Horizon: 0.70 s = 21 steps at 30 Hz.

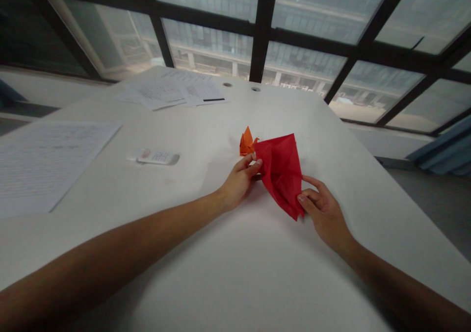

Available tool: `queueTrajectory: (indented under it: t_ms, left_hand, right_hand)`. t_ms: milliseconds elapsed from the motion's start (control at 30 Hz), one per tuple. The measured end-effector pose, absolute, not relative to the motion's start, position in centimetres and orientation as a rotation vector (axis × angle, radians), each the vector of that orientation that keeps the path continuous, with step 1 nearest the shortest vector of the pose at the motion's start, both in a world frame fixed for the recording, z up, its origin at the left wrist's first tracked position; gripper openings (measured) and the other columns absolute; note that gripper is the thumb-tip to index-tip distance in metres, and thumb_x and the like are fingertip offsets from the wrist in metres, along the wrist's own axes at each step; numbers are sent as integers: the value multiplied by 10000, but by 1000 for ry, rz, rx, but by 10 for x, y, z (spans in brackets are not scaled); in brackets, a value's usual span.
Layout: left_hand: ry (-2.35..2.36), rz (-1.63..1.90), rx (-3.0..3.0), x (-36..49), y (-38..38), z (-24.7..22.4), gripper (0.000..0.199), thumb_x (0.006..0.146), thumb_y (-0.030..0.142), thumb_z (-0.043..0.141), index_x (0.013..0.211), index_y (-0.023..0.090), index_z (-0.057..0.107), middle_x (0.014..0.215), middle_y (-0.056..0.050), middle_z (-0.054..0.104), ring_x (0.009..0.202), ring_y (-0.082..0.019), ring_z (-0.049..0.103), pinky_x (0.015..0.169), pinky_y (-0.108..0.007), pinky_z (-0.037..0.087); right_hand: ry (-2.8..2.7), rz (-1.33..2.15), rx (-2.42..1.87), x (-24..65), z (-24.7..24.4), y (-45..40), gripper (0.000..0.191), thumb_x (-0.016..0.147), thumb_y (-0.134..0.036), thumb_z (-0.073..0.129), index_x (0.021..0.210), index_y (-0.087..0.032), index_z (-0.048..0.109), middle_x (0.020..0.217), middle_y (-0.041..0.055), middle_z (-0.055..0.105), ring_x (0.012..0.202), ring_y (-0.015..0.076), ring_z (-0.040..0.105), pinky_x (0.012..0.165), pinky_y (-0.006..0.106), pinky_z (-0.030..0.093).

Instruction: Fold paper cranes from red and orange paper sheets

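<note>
A creased sheet of red paper (282, 167) is held up between my two hands, just above the white table (206, 283). My left hand (241, 181) pinches its left corner between thumb and fingers. On the other side, my right hand (321, 209) grips the lower right edge, thumb in front and some fingers behind the sheet. Creases run across the red paper, and it bulges unevenly. Right behind my left hand stands a folded orange paper crane (247, 142), its lower right part hidden by the hand and the red sheet.
Left of my hands lies a white correction-tape-like item with printed text (157, 157). Printed sheets (172, 89) overlap at the back left, and another printed page (51, 160) lies at the left. Dark-framed windows (262, 33) rise behind the table. A blue curtain (447, 148) hangs at right.
</note>
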<state>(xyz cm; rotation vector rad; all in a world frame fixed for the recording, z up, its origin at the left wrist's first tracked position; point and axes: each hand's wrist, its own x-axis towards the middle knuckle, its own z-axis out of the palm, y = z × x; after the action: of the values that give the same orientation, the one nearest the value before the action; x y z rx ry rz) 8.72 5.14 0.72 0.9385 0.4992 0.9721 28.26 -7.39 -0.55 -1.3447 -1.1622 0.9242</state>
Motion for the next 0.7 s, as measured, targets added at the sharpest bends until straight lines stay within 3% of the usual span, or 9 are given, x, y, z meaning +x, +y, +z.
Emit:
queueTrajectory:
  t_ms: [167,333,433,500,700]
  left_hand:
    - [476,917,967,86,53,7,277,842,390,737,863,184,552,793,21,592,685,-108,551,675,-243,443]
    - [462,822,1080,83,50,6,325,829,434,775,898,180,584,787,10,642,678,-128,580,657,-253,441]
    - [444,754,1160,82,45,9,337,867,467,751,944,175,601,765,7,669,667,-127,592,661,-251,446]
    - [443,725,1232,82,42,12,345,898,492,713,950,175,588,790,-3,686,684,-130,601,674,-255,453]
    - [522,805,1336,82,44,12,350,934,523,646,1005,193,553,821,10,613,740,-128,553,711,-260,447]
  right_hand:
    - [-1247,895,-1405,281,1,-75,278,946,-488,652,1069,-241,688,856,21,673,689,166,594,633,292,508]
    - [-1480,706,-1363,283,7,-77,375,965,-531,596,765,-228,693,1005,71,666,883,221,625,717,303,522]
    - [-1551,684,-1370,284,5,-78,305,965,-487,617,839,-243,749,1103,75,689,1024,256,634,860,336,518]
    - [-1565,716,-1404,283,4,-78,231,959,-450,642,933,-263,774,1109,63,713,1020,258,645,896,350,511]
    - [-1325,774,-1472,279,3,-77,246,961,-446,608,948,-246,751,971,38,761,876,246,674,788,338,532]
